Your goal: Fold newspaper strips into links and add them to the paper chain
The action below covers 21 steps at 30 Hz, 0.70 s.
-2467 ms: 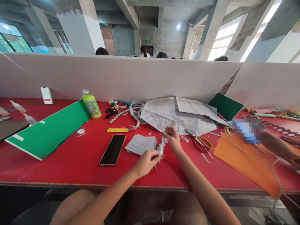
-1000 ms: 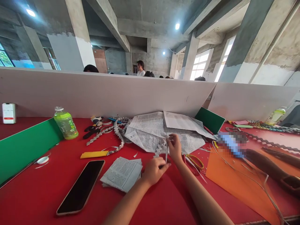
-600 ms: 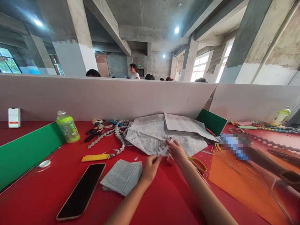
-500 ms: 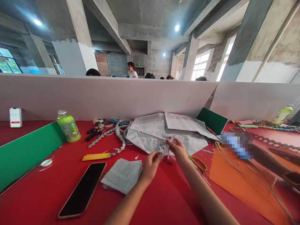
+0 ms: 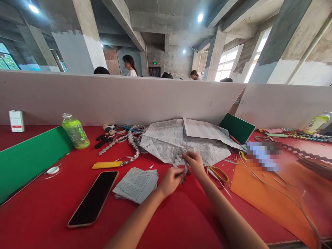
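Observation:
Between my hands is a small zigzag chain of folded newspaper strips (image 5: 178,160). My left hand (image 5: 171,180) pinches its lower part, fingers closed. My right hand (image 5: 195,163) has its fingertips closed on the upper right part of the same chain. Both hands are just in front of spread newspaper sheets (image 5: 163,138). To the left of my left hand lies a stack of cut newspaper pieces (image 5: 136,185). Yellow-handled scissors (image 5: 225,177) rest close to my right wrist, their blades partly hidden.
A dark phone (image 5: 93,199) lies at left, with a green-labelled bottle (image 5: 75,133) behind it. A longer folded-paper chain (image 5: 133,147) and a yellow strip (image 5: 107,165) are at mid-left. Orange sheet (image 5: 256,193) covers the right side. A pale partition (image 5: 116,98) runs along the back.
My right hand has turned and come slightly lower on the paper chain; my left fingers have shifted along it. The view has tilted a little. The neighbour's forearm at right has blurred.

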Available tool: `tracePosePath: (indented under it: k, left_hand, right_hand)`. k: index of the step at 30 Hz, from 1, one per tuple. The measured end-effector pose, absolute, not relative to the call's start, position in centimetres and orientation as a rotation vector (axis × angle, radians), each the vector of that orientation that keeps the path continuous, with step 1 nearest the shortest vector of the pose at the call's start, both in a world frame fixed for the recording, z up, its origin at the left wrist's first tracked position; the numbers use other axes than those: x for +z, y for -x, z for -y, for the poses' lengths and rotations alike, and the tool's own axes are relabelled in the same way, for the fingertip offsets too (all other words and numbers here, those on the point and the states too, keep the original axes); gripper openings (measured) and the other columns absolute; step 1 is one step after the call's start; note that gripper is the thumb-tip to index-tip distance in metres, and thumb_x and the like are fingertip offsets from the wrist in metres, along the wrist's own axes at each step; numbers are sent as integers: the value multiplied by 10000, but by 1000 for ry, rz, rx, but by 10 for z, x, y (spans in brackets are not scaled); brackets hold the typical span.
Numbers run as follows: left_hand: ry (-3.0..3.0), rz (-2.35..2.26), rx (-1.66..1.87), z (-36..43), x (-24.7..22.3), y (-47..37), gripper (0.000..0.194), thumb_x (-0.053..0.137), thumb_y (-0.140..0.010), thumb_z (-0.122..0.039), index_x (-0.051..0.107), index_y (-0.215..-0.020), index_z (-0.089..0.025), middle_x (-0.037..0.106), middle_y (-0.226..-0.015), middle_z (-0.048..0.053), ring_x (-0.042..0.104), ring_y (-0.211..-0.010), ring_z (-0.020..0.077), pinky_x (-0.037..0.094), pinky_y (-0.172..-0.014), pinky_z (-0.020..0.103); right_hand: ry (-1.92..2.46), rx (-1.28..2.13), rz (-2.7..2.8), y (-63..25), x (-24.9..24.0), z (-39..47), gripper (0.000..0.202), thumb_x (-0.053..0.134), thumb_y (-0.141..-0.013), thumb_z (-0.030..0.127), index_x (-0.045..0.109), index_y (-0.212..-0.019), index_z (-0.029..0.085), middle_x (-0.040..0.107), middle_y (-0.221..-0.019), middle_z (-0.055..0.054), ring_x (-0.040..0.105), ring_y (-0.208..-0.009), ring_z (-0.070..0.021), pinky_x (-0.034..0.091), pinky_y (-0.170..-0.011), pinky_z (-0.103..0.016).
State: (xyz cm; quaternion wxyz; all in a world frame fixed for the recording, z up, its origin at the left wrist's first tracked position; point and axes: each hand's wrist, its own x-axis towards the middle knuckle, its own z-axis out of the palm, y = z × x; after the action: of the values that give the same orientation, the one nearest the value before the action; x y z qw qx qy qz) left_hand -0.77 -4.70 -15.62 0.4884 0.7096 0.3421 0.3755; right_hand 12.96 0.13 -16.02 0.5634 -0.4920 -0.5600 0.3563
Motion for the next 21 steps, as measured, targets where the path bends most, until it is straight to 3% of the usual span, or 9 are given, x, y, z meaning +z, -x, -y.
tracePosePath:
  k: [7,14,21]
  left_hand:
    - [-1901,-695,699,68,-176,-10,174,510,-769,-197,681,-802,-186,674,-752,17,588,-682,143,425,-650,232]
    - [-1512,-1097,1367,53,-160,3,226,463,-832,-371,577,-839,-176,571,-717,5,510,-679,128,385,-636,223]
    - [-1170,-847,1078,42,-158,4,301,568,-737,-456,558,-783,-158,555,-664,-14,506,-602,117,372,-572,223]
  right_hand:
    - [1194,604,964,-163,-158,-15,337,549,-734,481,439,-570,208,317,-460,71,302,-446,-90,225,-446,-242]
    - [1082,871,1316,-144,-148,-2,364,603,-716,450,435,-522,192,334,-479,62,322,-481,-85,242,-481,-238]
    - [995,1157,1371,-120,-151,9,320,625,-691,420,452,-548,192,384,-523,60,361,-514,-91,271,-516,-236]
